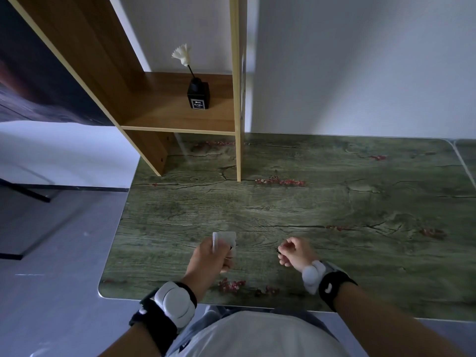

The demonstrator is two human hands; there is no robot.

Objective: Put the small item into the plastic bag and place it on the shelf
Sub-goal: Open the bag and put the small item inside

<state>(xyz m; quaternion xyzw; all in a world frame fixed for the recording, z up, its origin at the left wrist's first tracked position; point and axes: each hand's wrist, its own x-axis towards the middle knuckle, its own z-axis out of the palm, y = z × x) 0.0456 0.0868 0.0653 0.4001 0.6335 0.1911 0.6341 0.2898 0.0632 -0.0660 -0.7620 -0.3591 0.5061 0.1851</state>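
Worktop (334, 202), green wood-grain, carries a shelf (180, 117) at far left, its board holding only a diffuser bottle (198, 95), with bare board beside it. Left hand (211, 256) grip pinches the plastic bag (225, 239), judged limp and slippery, best held at its mouth; right hand (296, 252) grip pinches the small item (279, 250), dark, seemingly light

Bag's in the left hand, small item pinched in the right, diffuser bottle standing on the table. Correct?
Not quite. In the head view the diffuser bottle stands on the shelf, not the table. Left hand holds the plastic bag; right hand pinches the small item.
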